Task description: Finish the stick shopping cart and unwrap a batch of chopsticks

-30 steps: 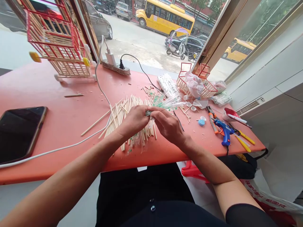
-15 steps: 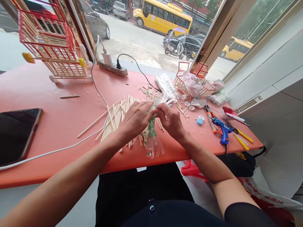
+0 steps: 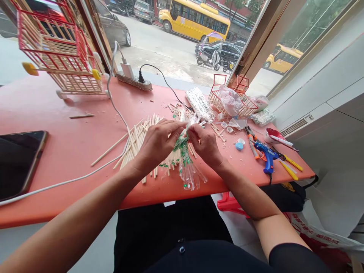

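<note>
Between my two hands is a bunch of clear plastic wrappers with green print (image 3: 187, 167), its lower ends fanning out near the table's front edge. My left hand (image 3: 162, 138) pinches the bunch from the left, fingers closed. On the other side, my right hand (image 3: 206, 144) grips its upper part with thumb and curled fingers. Under and beside my left hand lies a loose pile of thin wooden sticks (image 3: 133, 146). Parts of the wrappers are covered by my fingers.
A stick-built cart with red edges (image 3: 57, 57) stands at left, near a phone (image 3: 21, 163) and a white cable (image 3: 85, 178). Back right are a foil-like packet (image 3: 199, 103) and a red-trimmed stick basket (image 3: 247, 108). A blue glue gun (image 3: 267, 153) and pliers (image 3: 251, 142) lie right.
My left hand has drawn slightly back and left, its fingers more bent. The wrappers' lower ends have spread and swung a little to the right. My right hand has hardly moved.
</note>
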The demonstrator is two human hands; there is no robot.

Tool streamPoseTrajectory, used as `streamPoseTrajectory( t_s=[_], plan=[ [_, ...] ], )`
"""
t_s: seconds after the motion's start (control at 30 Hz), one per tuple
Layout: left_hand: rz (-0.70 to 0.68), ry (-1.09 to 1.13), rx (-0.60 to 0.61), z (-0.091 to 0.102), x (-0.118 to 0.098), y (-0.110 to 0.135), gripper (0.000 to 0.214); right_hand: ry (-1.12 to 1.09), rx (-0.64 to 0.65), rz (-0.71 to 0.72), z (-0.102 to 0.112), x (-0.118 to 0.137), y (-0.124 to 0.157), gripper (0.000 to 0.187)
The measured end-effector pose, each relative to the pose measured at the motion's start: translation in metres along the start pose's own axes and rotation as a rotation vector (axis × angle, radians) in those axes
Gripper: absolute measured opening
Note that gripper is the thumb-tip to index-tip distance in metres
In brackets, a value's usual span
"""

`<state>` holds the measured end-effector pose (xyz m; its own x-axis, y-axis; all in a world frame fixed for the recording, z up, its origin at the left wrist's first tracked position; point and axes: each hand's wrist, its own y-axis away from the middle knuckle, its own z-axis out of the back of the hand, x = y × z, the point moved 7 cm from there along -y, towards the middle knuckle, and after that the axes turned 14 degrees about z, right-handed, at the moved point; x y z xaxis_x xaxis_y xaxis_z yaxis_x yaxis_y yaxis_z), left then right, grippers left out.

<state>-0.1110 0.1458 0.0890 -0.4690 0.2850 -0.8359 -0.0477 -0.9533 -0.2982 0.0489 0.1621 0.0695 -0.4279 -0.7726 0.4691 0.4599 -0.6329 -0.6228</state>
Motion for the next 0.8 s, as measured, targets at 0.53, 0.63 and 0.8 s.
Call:
streamPoseTrajectory(
  t_s=[0.53, 0.63, 0.8],
  plan=[
    [0.345, 0.480, 0.258, -0.010, 0.012, -0.005, 0.006, -0.164, 0.027, -0.021, -0.002, 0.001, -0.001, 0.026],
    [0.316, 0.444, 0.273, -0.012, 0.011, -0.004, 0.009, -0.111, 0.040, 0.042, -0.002, -0.001, -0.001, 0.032],
    [0.221, 0.433, 0.241, -0.015, 0.013, -0.006, 0.028, -0.017, 0.033, 0.142, -0.001, 0.005, -0.001, 0.038]
  ],
)
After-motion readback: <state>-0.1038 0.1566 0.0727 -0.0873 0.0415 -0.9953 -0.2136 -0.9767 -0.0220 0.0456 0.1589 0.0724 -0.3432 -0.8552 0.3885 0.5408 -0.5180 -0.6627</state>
